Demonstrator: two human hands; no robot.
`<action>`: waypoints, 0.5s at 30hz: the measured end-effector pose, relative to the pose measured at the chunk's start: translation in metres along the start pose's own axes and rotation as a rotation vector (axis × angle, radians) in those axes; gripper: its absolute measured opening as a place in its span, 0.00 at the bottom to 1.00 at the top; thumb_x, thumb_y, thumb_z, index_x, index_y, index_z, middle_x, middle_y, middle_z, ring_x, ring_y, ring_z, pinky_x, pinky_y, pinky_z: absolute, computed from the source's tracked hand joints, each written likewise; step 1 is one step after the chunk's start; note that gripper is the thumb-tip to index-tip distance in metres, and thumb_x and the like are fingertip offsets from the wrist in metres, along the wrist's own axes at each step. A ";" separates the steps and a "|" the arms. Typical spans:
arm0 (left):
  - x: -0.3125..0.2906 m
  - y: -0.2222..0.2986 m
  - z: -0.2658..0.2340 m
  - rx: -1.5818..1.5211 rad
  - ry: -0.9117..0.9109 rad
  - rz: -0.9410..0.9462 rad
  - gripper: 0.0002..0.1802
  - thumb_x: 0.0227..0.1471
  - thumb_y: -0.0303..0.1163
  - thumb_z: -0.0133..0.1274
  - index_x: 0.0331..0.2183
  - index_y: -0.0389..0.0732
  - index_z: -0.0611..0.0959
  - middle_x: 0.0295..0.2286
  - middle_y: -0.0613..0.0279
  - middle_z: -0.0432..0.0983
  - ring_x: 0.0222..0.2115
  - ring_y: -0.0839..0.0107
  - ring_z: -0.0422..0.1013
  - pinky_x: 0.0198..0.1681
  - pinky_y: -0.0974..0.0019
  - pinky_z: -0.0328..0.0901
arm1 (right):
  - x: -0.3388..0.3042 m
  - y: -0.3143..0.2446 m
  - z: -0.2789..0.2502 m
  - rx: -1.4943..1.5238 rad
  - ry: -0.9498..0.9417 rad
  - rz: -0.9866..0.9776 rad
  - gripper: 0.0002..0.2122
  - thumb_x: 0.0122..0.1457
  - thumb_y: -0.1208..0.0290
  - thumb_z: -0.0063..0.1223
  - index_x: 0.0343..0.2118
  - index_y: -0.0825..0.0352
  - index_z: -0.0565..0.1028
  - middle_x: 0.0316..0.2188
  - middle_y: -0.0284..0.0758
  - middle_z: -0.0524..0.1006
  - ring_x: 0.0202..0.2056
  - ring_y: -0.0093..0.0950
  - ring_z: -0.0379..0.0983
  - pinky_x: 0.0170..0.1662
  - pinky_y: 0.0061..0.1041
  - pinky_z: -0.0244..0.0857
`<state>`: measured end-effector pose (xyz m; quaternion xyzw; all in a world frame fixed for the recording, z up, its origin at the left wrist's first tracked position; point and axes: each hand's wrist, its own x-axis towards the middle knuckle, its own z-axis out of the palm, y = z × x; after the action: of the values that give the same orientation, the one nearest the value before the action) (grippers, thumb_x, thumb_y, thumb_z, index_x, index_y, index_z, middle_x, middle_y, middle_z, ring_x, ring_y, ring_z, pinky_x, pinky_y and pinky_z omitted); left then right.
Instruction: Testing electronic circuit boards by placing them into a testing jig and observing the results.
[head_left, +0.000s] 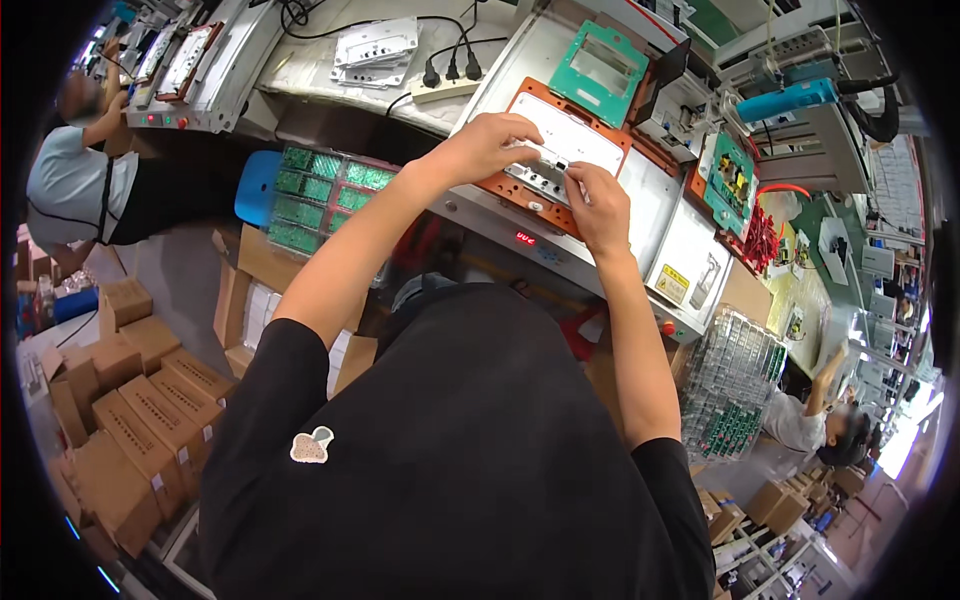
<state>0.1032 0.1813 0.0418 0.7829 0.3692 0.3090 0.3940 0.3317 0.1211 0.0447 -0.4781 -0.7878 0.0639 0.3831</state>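
A white panel (578, 139) with a row of small dark parts along its near edge lies in an orange-brown fixture plate (527, 199) on the bench in front of me. My left hand (487, 148) is over the panel's left side, thumb and fingers apart, with nothing visible between them. At the near edge of the panel, my right hand (601, 208) has its thumb and fingertips pinched together beside a small black part (561, 166). Whatever the pinch may contain is too small to make out. Just beyond the panel sits a green frame (601, 72) with a window in it.
A power strip (447, 88) and stacked white panels (376, 47) are at the far left. Trays of green circuit boards (322, 195) stand left, with more trays (733, 385) at right. Cardboard boxes (150, 420) fill the lower left. Other people work at both sides.
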 end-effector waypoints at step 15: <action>-0.032 0.000 0.009 0.270 0.043 0.276 0.09 0.50 0.28 0.61 0.36 0.41 0.84 0.42 0.63 0.79 0.47 0.60 0.71 0.51 0.57 0.64 | -0.027 -0.016 -0.019 -0.005 -0.135 0.034 0.08 0.52 0.78 0.64 0.36 0.67 0.80 0.42 0.35 0.81 0.44 0.34 0.75 0.49 0.32 0.67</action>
<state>0.0924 0.1517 0.0309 0.8651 0.3047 0.3245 0.2312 0.3394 0.0854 0.0505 -0.4867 -0.8039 0.1007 0.3268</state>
